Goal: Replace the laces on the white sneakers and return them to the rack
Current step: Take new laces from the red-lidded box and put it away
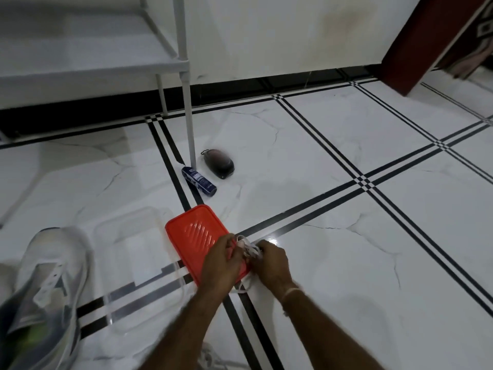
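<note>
Dangling white laces [247, 247], bunched, tangled.

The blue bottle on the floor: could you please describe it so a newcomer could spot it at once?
Follow the front leg of the white rack, upper left, down to the tiled floor. The blue bottle lies on its side at its foot. Unlike the dark oval object beside it, it is slim with a white label.

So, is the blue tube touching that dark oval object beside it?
Apart. The head view shows a strip of white floor between the blue tube and the dark oval object.
</note>
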